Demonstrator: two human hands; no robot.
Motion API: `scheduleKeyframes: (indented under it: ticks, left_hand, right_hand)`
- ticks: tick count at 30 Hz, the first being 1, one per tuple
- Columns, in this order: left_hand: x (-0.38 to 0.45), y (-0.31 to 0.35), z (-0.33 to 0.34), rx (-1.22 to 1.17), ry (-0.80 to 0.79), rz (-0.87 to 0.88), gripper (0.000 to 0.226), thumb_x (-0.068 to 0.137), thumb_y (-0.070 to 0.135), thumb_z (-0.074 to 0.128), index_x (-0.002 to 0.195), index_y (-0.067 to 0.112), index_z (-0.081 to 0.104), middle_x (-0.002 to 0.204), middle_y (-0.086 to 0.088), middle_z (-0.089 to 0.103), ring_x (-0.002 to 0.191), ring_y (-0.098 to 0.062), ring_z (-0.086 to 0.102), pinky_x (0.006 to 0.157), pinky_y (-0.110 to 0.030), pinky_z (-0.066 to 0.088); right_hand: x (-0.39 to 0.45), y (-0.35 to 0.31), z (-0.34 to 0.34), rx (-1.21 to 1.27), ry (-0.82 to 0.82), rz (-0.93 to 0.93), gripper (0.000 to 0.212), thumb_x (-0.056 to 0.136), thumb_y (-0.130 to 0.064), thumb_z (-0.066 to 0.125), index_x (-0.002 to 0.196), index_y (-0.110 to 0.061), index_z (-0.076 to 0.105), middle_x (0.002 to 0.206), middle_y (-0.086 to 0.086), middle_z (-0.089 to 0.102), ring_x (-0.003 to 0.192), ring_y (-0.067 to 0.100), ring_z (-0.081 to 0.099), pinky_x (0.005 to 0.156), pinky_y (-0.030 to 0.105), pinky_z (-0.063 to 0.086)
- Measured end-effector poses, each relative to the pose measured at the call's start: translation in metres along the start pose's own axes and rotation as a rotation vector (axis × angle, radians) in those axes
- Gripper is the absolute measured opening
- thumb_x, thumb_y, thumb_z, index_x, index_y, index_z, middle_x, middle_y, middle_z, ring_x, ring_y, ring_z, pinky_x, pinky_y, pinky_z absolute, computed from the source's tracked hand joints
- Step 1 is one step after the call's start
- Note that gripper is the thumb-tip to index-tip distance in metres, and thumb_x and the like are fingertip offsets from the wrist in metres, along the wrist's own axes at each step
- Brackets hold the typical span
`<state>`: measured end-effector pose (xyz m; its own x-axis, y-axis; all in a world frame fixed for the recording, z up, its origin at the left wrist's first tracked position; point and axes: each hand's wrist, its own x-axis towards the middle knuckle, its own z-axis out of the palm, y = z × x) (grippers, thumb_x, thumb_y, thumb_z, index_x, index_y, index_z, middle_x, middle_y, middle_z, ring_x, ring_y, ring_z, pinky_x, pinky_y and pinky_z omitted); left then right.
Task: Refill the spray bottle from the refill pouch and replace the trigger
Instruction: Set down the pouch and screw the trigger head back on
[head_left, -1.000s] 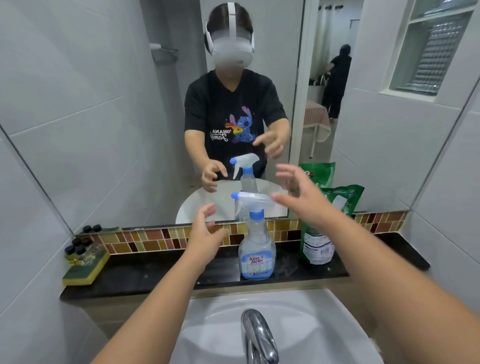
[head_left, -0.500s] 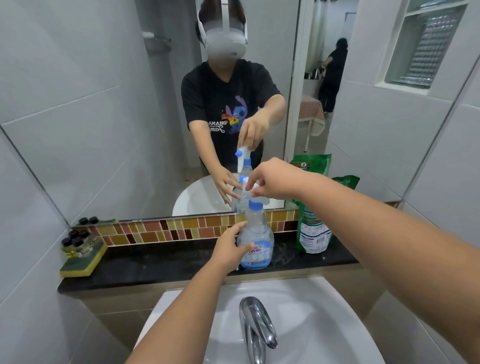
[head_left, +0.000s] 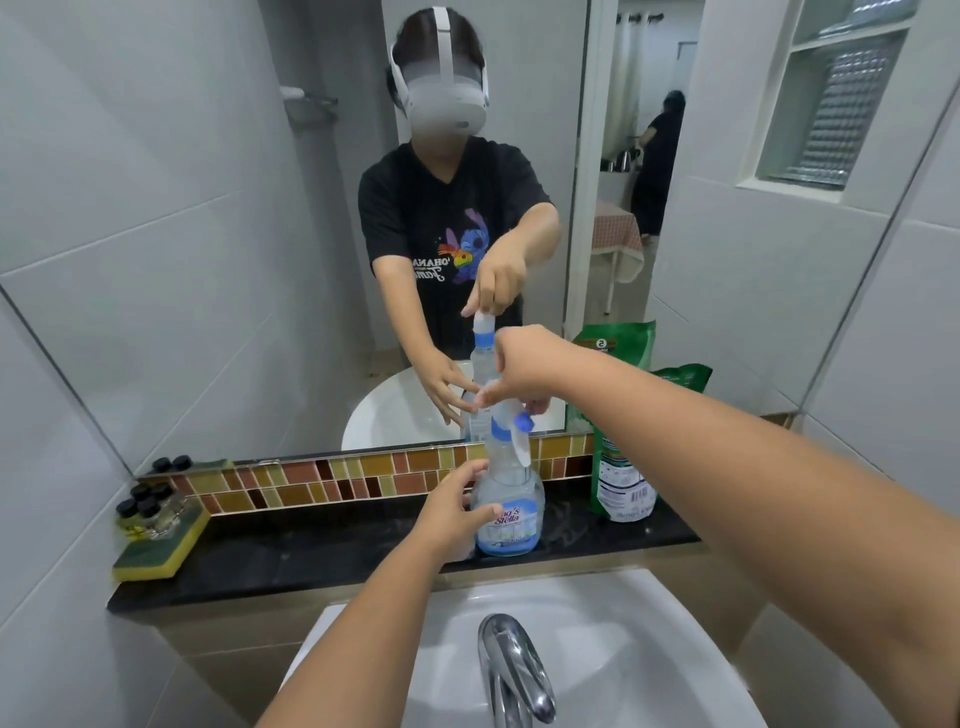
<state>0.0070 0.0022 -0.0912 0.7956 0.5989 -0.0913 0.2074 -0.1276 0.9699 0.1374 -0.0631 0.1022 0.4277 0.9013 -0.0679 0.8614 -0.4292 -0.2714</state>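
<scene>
A clear spray bottle (head_left: 511, 512) with a blue label stands upright on the black ledge (head_left: 311, 551) behind the sink. My left hand (head_left: 452, 514) wraps around its lower left side. My right hand (head_left: 524, 366) is closed over the top of the white and blue trigger head (head_left: 517, 434), whose lever and blue nozzle now point toward me and to the right. The green refill pouch (head_left: 623, 467) stands upright on the ledge just right of the bottle, partly hidden behind my right forearm.
A mirror above the ledge reflects me, the bottle and a doorway with another person. A yellow-green sponge (head_left: 161, 551) holding small dark-capped bottles (head_left: 145, 512) lies at the ledge's left end. The white sink (head_left: 597, 649) and chrome tap (head_left: 511, 670) are below.
Both hands came in from apart and took hold: left on the bottle body, right on the trigger head. The trigger head has since turned, its nozzle swinging from the left toward the right.
</scene>
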Motion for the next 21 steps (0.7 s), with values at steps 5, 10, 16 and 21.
scheduleKeyframes:
  ticks: [5, 10, 16, 21]
  left_hand:
    - [-0.001, 0.002, -0.002, -0.045, -0.017, -0.029, 0.054, 0.083, 0.002, 0.069, 0.122, 0.037, 0.053, 0.116, 0.018, 0.052, 0.095, -0.002, 0.055, 0.06, -0.018, 0.053]
    - [0.001, 0.004, -0.003, -0.011, -0.037, -0.027, 0.053, 0.083, 0.003, 0.07, 0.118, 0.039, 0.053, 0.114, 0.021, 0.052, 0.094, -0.001, 0.055, 0.058, -0.017, 0.052]
    - [0.004, 0.001, -0.006, 0.017, -0.027, -0.029, 0.054, 0.083, 0.007, 0.072, 0.122, 0.038, 0.052, 0.117, 0.018, 0.053, 0.097, -0.003, 0.056, 0.069, -0.022, 0.054]
    - [0.005, 0.001, -0.006, 0.067, -0.035, -0.008, 0.055, 0.083, 0.009, 0.072, 0.123, 0.04, 0.051, 0.116, 0.02, 0.052, 0.094, 0.002, 0.053, 0.066, -0.017, 0.053]
  right_hand:
    - [-0.005, 0.01, -0.02, 0.141, -0.15, -0.23, 0.036, 0.092, -0.008, 0.051, 0.104, -0.038, 0.066, 0.129, -0.005, 0.049, 0.101, 0.009, 0.053, 0.084, 0.027, 0.045]
    - [-0.003, 0.006, -0.019, 0.008, -0.227, -0.274, 0.013, 0.085, -0.022, 0.071, 0.096, -0.027, 0.076, 0.093, -0.01, 0.069, 0.086, 0.007, 0.06, 0.067, 0.02, 0.04]
    - [0.001, 0.02, -0.021, 0.082, -0.197, -0.2, 0.019, 0.082, -0.014, 0.073, 0.099, -0.023, 0.073, 0.093, -0.003, 0.07, 0.079, 0.009, 0.065, 0.066, 0.019, 0.048]
    - [0.002, 0.021, -0.004, 0.06, 0.02, -0.192, 0.032, 0.076, -0.04, 0.078, 0.096, -0.028, 0.056, 0.075, -0.007, 0.059, 0.048, 0.004, 0.061, 0.045, 0.017, 0.042]
